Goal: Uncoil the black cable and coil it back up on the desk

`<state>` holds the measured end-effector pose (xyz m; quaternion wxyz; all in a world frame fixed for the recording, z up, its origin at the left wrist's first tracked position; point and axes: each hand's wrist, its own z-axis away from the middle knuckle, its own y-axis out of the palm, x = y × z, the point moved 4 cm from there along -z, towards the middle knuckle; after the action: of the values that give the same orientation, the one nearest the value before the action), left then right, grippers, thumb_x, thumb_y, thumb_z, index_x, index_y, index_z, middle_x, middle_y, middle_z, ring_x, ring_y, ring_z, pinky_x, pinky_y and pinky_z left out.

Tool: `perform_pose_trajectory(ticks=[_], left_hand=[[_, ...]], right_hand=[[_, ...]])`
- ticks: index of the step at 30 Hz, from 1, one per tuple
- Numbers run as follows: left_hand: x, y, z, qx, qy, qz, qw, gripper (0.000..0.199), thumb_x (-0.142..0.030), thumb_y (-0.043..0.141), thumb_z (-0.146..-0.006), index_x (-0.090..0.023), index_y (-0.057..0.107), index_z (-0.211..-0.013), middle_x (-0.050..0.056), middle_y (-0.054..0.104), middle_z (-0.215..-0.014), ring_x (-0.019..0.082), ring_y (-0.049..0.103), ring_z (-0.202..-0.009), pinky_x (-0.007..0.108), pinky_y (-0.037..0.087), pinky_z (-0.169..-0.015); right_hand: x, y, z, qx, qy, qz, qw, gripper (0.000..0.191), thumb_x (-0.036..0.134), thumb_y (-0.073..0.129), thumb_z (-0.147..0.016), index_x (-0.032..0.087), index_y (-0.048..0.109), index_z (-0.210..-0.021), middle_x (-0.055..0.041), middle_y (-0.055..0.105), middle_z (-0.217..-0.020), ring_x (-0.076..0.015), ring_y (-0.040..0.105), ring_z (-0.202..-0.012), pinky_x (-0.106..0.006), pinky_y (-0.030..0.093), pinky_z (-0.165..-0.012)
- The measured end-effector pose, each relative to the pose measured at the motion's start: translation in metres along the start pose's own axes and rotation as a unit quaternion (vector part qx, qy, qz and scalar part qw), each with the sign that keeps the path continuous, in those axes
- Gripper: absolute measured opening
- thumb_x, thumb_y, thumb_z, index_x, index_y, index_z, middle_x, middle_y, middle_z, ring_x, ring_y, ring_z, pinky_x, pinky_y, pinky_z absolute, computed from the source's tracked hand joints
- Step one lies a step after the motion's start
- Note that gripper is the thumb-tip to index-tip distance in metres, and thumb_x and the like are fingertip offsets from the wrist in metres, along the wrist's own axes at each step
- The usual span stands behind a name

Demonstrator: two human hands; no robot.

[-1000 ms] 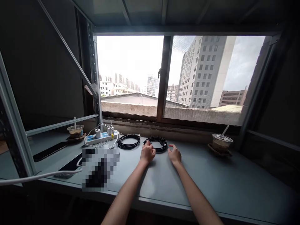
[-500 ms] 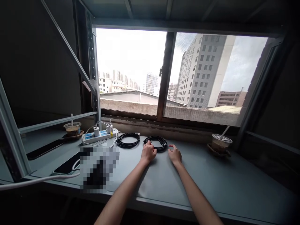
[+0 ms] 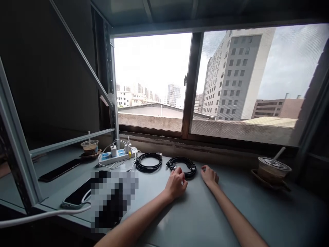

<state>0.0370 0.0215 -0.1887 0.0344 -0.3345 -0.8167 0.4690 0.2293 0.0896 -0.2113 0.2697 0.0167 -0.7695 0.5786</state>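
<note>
A coiled black cable (image 3: 194, 164) lies on the grey shelf surface, its plug ends resting inside the loop. My left hand (image 3: 176, 183) is at the near edge of this coil and hides part of it. Its fingers are loosely bent, the thumb apart from them; whether a fingertip still touches the cable I cannot tell. Just right of the coil, my right hand (image 3: 210, 176) hovers over or rests on the surface, fingers slightly bent and holding nothing. A second coiled black cable (image 3: 148, 169) lies to the left, apart from both hands.
A white power strip (image 3: 108, 159) with chargers and thin cables stands at back left. Two phones, a black one (image 3: 60, 170) and a cased one (image 3: 82, 192), lie left. Lidded drink cups stand far left (image 3: 89, 147) and right (image 3: 273, 169). Metal posts (image 3: 19, 137) frame the shelf.
My left hand has drawn back a little from the coil toward me, its fingers looser. My right hand has shifted slightly rightward, away from the coil. The view has also shifted.
</note>
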Motion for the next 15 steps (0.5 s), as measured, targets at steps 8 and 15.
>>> perform_pose_trajectory(ticks=[8, 15], left_hand=[[0.014, 0.015, -0.030, 0.015, 0.019, 0.019, 1.000, 0.011, -0.014, 0.048, -0.072, -0.017, 0.053, -0.063, 0.006, 0.053, -0.088, 0.016, 0.051, -0.081, 0.032, 0.041, -0.080], [0.019, 0.013, -0.036, -0.006, 0.007, 0.023, 1.000, 0.014, -0.014, 0.045, -0.076, -0.017, 0.056, -0.067, 0.007, 0.052, -0.091, 0.017, 0.050, -0.084, 0.033, 0.041, -0.081]], right_hand=[[0.002, 0.015, -0.032, 0.007, -0.018, 0.025, 1.000, 0.026, 0.028, 0.041, -0.086, 0.019, 0.064, -0.094, -0.0121, 0.067, -0.093, -0.0275, 0.062, -0.091, -0.033, 0.042, -0.072], [0.001, 0.013, -0.028, 0.014, -0.027, 0.050, 0.998, 0.026, 0.028, 0.038, -0.087, 0.022, 0.061, -0.099, -0.0089, 0.067, -0.096, -0.0250, 0.062, -0.091, -0.031, 0.041, -0.069]])
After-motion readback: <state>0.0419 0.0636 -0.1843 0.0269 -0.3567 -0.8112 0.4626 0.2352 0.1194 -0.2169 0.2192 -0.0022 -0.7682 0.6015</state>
